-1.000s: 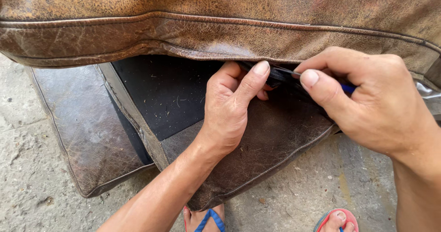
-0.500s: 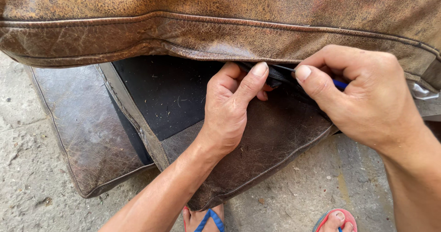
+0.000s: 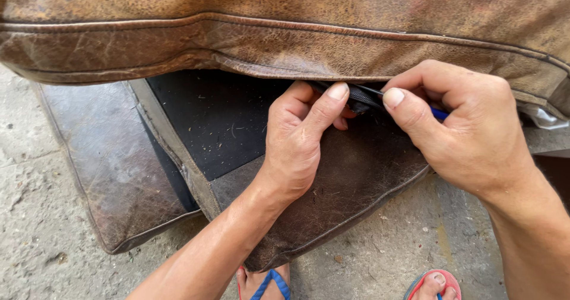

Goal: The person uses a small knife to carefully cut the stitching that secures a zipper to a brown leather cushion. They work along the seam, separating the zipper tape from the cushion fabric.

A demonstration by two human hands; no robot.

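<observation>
- Black zipper edge (image 3: 363,100) under the brown leather cushion (image 3: 285,32) is pinched by the left hand (image 3: 297,142).
- A blue-handled tool (image 3: 438,114) is clasped in the right hand (image 3: 469,130), its grip closed.

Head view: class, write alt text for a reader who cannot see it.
Two bare hands work at the underside seam of a worn brown leather cushion: the left hand pinches the black zipper strip, the right hand grips a blue-handled tool. Darker cushions lie on concrete below.
</observation>
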